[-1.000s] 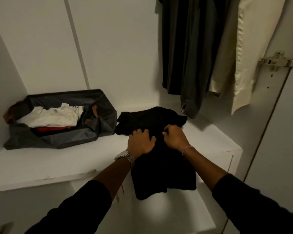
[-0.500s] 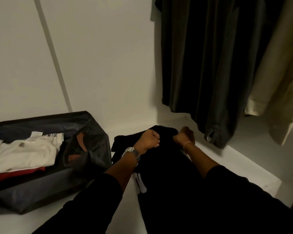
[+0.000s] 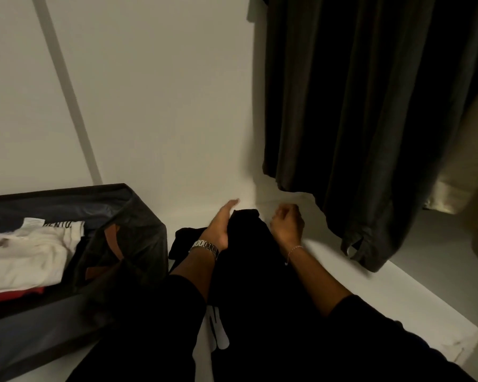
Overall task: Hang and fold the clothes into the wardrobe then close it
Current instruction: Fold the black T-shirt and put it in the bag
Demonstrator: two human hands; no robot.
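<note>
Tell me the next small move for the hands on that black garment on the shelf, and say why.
Probably press the black garment flat and square it against the back wall. The left hand lies along its left side with fingers straight, the right hand is curled at its right edge, and a loose flap sticks out to the left toward the dark bag. The garment already sits deep on the white shelf.

A white shelf [image 3: 414, 307] carried a dark open bag [image 3: 138, 238] at its left and a black garment [image 3: 249, 244], seemingly folded, mid-shelf.
</note>
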